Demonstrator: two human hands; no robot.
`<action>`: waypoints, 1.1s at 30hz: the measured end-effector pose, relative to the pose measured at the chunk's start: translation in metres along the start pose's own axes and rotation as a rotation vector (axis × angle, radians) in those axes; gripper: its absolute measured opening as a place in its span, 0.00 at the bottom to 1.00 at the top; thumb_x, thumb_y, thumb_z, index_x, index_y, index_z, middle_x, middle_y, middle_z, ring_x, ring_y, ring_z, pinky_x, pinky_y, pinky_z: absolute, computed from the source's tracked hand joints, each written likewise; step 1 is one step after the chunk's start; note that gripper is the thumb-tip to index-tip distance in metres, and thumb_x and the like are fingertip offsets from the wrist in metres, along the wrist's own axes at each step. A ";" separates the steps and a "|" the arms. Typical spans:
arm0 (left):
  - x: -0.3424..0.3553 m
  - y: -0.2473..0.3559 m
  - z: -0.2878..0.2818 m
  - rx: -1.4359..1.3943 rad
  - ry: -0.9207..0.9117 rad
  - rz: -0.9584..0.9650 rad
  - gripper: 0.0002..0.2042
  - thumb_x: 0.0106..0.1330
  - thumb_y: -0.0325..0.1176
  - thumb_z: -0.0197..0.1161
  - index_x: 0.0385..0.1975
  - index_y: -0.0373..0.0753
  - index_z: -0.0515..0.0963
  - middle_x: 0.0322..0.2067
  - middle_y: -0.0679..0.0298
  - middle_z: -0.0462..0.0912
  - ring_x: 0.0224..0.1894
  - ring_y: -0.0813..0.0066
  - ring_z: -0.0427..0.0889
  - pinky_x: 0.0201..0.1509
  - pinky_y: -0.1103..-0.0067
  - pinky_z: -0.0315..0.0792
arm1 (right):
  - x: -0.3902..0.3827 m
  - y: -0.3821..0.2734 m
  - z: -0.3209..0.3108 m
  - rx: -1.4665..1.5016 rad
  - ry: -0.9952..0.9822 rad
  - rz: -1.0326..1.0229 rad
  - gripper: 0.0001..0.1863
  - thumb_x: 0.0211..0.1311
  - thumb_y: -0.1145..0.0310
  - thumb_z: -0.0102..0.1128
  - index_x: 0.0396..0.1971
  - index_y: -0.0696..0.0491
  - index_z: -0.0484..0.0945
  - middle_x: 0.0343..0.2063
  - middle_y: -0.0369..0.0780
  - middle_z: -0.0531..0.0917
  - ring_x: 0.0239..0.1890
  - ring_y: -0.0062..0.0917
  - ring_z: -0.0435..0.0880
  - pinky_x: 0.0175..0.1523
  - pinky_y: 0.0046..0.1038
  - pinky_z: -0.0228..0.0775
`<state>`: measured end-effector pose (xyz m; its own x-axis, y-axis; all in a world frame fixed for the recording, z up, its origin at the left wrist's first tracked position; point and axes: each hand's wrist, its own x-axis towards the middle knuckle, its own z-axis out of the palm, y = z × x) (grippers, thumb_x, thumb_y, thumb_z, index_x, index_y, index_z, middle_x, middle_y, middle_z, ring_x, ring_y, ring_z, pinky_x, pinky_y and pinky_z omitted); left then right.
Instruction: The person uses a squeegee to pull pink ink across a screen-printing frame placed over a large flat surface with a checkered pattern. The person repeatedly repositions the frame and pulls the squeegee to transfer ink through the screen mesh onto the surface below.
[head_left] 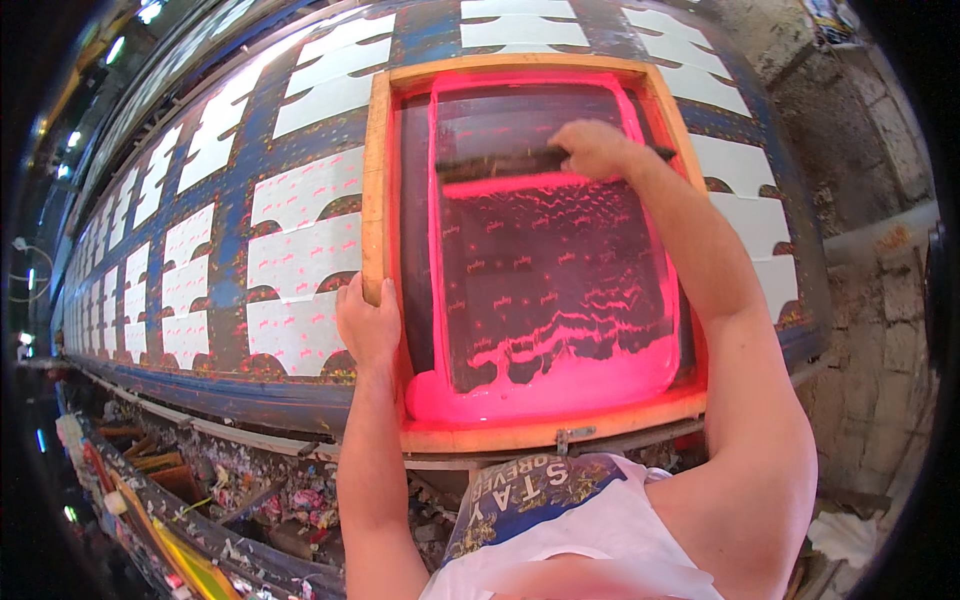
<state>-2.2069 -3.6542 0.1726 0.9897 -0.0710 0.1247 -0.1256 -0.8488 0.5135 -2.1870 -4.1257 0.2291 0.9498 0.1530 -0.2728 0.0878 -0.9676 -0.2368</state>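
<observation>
A wooden-framed printing screen (376, 190) lies on the long table, its mesh smeared with bright pink ink (560, 393). The ink pools thickest along the near side and runs in wavy streaks over the dark mesh. My right hand (597, 150) is closed on a dark squeegee (500, 163), which lies across the far part of the mesh with a pink band along its near edge. At the frame's left side, my left hand (370, 318) grips the wooden rail, fingers wrapped round it. The underside of the screen is hidden.
Printed white fabric pieces (305, 255) with small pink marks lie left of the screen; plain white pieces (742, 215) lie to its right and beyond. A metal latch (575, 437) sits on the near rail. Scraps and debris (300, 500) fill the space below the table's near edge.
</observation>
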 end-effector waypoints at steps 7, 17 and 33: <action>0.000 -0.007 0.008 0.016 0.071 0.059 0.21 0.72 0.39 0.77 0.59 0.34 0.86 0.47 0.49 0.86 0.50 0.44 0.88 0.55 0.56 0.82 | 0.093 0.059 -0.019 -0.103 0.222 0.133 0.22 0.66 0.70 0.59 0.57 0.48 0.90 0.58 0.49 0.91 0.62 0.48 0.90 0.66 0.53 0.83; 0.001 -0.007 0.007 0.025 0.039 0.026 0.20 0.73 0.40 0.76 0.59 0.35 0.86 0.46 0.49 0.86 0.51 0.45 0.87 0.57 0.55 0.81 | 0.038 0.018 0.007 -0.162 0.234 0.035 0.18 0.63 0.70 0.62 0.51 0.49 0.91 0.47 0.48 0.93 0.53 0.49 0.93 0.59 0.53 0.86; 0.001 -0.011 0.002 0.058 0.016 0.097 0.22 0.73 0.47 0.72 0.56 0.35 0.86 0.50 0.45 0.87 0.56 0.40 0.88 0.60 0.50 0.81 | -0.215 -0.190 0.097 -0.048 0.211 0.009 0.17 0.59 0.70 0.70 0.49 0.43 0.93 0.42 0.42 0.91 0.48 0.41 0.94 0.53 0.45 0.88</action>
<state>-2.2043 -3.6465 0.1655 0.9717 -0.1465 0.1852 -0.2162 -0.8675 0.4481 -2.4367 -3.9547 0.2421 0.9920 0.1035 -0.0722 0.0883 -0.9780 -0.1891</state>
